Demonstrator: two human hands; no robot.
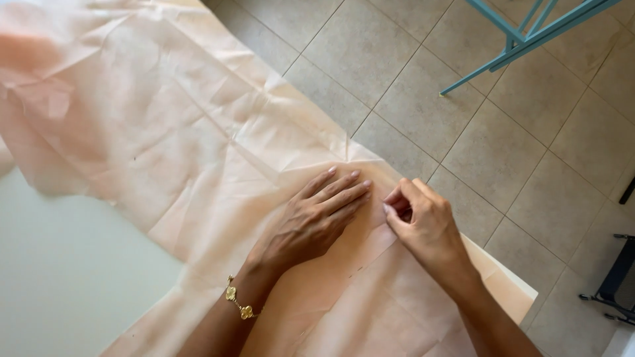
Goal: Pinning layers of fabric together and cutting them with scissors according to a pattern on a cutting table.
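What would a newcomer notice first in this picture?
First, the big creased sheet of pale pink fabric spread over the white table. On it, the left hand lies flat while the right hand pinches the fabric near the table edge. A blue metal frame stands on the tiled floor.

Peach fabric [198,152] blurring at the upper left and running past the top and bottom edges, right hand [423,221] hiding whatever its fingertips are pinching, blue frame [522,36] being cut off at top.
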